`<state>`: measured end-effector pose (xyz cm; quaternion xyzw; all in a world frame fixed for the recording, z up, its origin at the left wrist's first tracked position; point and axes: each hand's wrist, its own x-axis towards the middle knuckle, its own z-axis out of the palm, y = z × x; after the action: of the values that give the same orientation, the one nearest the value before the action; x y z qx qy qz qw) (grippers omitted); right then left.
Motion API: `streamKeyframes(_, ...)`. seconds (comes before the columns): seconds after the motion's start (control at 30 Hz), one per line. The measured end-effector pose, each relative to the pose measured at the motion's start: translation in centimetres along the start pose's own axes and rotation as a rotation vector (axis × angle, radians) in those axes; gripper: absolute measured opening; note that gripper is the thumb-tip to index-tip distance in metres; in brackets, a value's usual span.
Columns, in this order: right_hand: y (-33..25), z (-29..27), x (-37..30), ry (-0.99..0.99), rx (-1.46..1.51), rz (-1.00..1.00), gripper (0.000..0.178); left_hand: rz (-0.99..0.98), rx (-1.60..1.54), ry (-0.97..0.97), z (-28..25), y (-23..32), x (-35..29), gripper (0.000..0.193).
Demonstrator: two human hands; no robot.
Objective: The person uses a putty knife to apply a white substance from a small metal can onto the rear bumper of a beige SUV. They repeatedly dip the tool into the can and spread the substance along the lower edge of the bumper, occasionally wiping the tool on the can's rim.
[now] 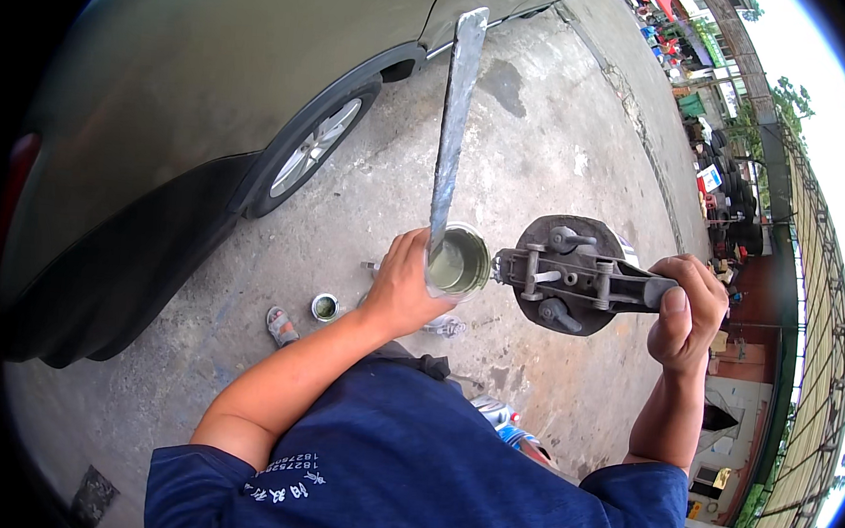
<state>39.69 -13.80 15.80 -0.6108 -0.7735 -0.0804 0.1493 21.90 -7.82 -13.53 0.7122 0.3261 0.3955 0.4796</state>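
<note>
Mid-frame, the left hand [404, 287] gripped the open can [459, 261] with the flat stick [453, 121] standing upright in it, while the right hand [685, 314] clenched the lid's [567, 273] handle, holding it tipped clear beside the rim.
</note>
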Motion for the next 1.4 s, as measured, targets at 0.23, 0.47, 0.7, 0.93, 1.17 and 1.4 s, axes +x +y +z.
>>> streamKeyframes(0.23, 0.1, 0.0, 0.0, -0.006, 0.027, -0.024, 0.033, 0.036, -0.032, -0.011, 0.4, -0.1, 0.1, 0.077)
streamKeyframes(0.47, 0.5, 0.2, -0.4, 0.015, -0.014, -0.048, 0.056, 0.017, -0.031, -0.028, 0.6, -0.1, -0.2, 0.078)
streamKeyframes(0.7, 0.4, 0.2, -0.6, 0.041, -0.001, -0.031, 0.062, 0.018, -0.018, -0.029, 0.9, -0.1, -0.4, 0.079)
streamKeyframes(0.93, 0.2, 0.2, -0.9, 0.018, 0.010, -0.052, 0.040, 0.033, -0.022, -0.022, 1.0, 0.0, -0.5, 0.077)
streamKeyframes(1.17, 0.1, 0.2, -1.4, 0.026, -0.007, -0.025, 0.040, 0.039, -0.018, -0.013, 1.2, 0.3, -0.5, 0.075)
streamKeyframes(1.4, 0.7, 0.3, -1.7, 0.041, -0.013, -0.076, 0.055, 0.025, -0.017, -0.031, 1.4, 0.4, -0.6, 0.074)
